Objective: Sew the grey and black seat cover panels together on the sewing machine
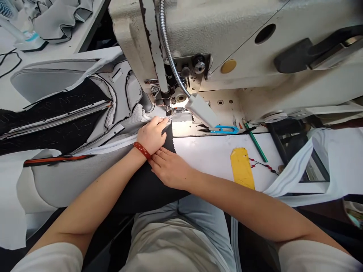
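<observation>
My left hand, with a red braided bracelet at the wrist, is closed on the edge of a grey and black fabric cover, close to the needle and presser foot of a sewing machine. Its fingertips point toward the foot. Just below, my right hand lies flat on the cover's black fabric, fingers stretched out and touching the left wrist. Grey panels, white strips and an orange-edged seam show on the cover, which spreads to the left. What lies beneath the left fingers is hidden.
Blue thread snips, a green pencil and a yellow piece lie right of the needle. A lamp on a flexible neck hangs close by. White strips drape at the right. Grey pieces lie on the far-left table.
</observation>
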`<action>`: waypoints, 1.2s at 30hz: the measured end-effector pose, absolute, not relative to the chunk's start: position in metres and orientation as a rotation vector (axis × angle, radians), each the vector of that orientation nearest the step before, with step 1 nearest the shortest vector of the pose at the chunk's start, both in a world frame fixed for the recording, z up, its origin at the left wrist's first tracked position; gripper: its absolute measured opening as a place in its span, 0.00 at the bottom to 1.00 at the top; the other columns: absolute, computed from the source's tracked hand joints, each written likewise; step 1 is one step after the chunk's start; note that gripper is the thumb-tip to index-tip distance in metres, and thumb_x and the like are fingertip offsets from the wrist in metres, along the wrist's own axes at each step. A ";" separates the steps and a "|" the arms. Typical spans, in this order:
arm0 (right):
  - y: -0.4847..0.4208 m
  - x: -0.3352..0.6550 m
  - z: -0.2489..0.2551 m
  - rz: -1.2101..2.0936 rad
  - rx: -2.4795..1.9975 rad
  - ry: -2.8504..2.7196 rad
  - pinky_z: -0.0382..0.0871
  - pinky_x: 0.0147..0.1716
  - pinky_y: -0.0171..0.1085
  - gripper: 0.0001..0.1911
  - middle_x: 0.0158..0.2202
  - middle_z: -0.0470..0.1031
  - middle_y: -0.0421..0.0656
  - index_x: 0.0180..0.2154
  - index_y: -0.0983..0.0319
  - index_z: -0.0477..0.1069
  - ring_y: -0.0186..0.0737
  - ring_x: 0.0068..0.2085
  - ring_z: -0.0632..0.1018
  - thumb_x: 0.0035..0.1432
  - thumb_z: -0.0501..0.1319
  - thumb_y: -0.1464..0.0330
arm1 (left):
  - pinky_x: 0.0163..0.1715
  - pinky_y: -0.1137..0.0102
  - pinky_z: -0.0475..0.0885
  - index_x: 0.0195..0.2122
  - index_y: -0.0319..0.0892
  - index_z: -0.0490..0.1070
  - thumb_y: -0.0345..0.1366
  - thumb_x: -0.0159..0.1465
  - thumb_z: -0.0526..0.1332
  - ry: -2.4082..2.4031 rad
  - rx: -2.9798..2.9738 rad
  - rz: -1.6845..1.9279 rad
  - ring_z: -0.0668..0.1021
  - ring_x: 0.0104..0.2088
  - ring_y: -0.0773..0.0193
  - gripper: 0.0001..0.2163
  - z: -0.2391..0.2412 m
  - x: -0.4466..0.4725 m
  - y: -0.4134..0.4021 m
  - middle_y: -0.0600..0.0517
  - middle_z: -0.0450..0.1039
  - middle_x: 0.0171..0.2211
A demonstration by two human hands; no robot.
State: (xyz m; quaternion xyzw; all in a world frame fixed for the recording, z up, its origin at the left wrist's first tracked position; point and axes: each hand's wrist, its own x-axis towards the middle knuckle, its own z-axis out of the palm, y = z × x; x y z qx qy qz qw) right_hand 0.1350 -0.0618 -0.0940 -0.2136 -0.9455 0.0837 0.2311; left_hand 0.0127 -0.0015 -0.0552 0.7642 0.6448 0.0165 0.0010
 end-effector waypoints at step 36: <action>-0.037 0.128 -0.093 0.254 -0.705 -2.624 0.63 0.59 0.46 0.18 0.44 0.79 0.53 0.48 0.70 0.74 0.47 0.49 0.76 0.70 0.50 0.67 | 0.56 0.60 0.64 0.58 0.44 0.69 0.26 0.62 0.51 1.914 2.554 -0.076 0.69 0.57 0.53 0.23 -0.039 0.018 0.009 0.46 0.67 0.60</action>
